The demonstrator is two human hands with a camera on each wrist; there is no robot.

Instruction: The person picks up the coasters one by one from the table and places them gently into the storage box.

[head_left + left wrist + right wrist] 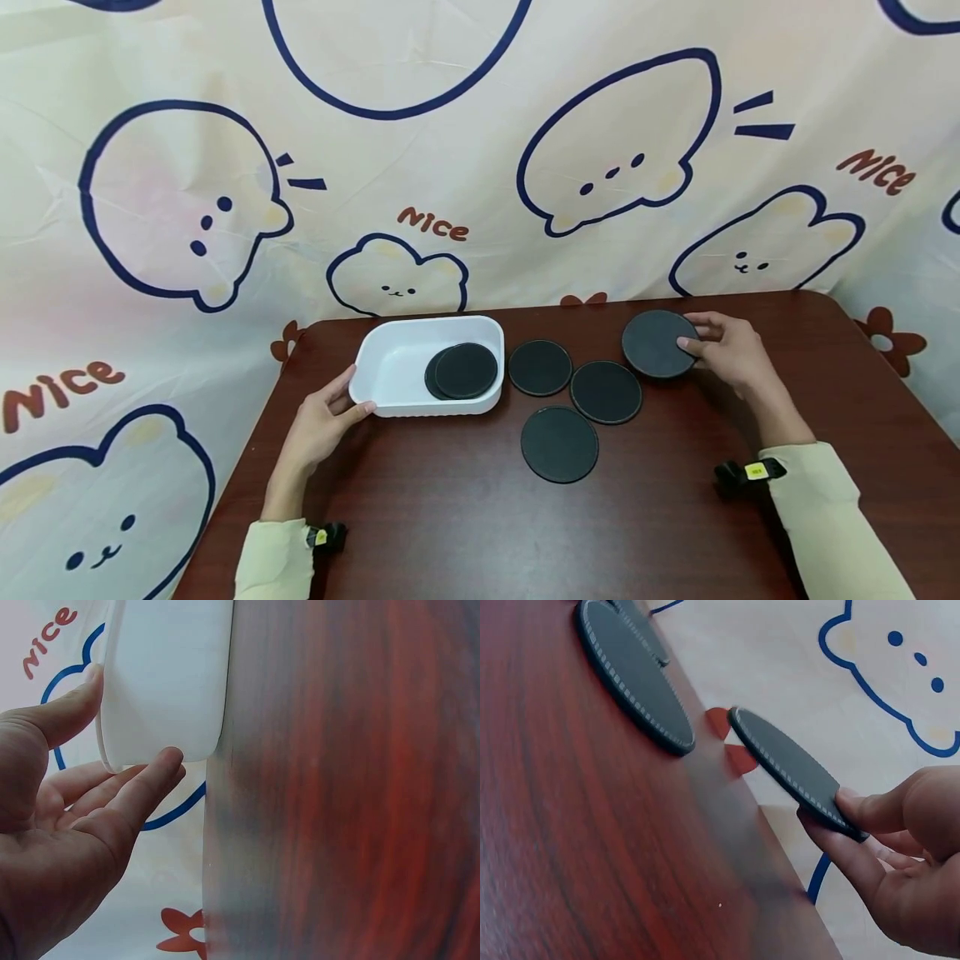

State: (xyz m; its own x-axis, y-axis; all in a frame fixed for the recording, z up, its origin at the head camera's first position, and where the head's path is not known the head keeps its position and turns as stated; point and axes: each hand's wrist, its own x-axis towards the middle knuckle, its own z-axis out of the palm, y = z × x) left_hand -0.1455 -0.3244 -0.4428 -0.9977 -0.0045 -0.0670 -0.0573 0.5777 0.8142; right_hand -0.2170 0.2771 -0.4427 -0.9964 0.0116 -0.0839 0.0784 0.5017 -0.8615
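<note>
A round black coaster (659,344) is pinched by its right edge between the thumb and fingers of my right hand (729,350). In the right wrist view that coaster (791,769) is tilted, with pale stitching round its rim. At the left end of a white plastic tray (397,367), my left hand (321,421) grips the corner, thumb along the near side and fingers at the end. The left wrist view shows the tray (169,682) between that thumb and fingers. Two overlapping coasters (467,371) lie inside the tray at its right end.
Three more coasters lie on the dark wooden table (450,508): one beside the tray (540,367), one farther right (606,392) and one nearer me (559,444). A printed cartoon cloth (495,275) hangs behind the table's far edge.
</note>
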